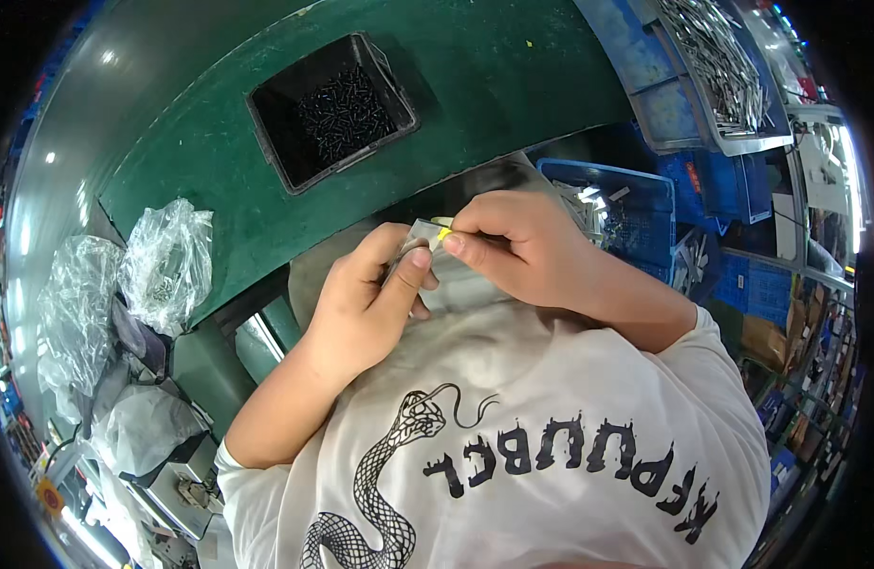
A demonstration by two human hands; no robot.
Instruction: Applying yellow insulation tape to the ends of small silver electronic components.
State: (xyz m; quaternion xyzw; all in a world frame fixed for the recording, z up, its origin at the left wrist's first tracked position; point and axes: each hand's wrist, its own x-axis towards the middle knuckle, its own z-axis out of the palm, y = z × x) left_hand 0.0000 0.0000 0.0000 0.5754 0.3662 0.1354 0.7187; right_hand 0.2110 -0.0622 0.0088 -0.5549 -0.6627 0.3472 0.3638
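My left hand [361, 299] is closed, thumb and fingers pinching a small flat silvery-grey piece [422, 233] in front of my chest. My right hand [527, 242] meets it from the other side, thumb and index finger pressed together on a small bright yellow piece [443, 233]. The yellow piece touches the end of the grey one, or lies right against it; I cannot tell which. Fingers hide most of both pieces, so their exact kind does not show.
A black bin [276, 147] of small black cylindrical parts stands on the green table [484, 85]. Clear plastic bags [169, 261] lie at the left. On the right are a blue crate [603, 173] of pale pieces and a higher bin of thin metal strips [717, 62].
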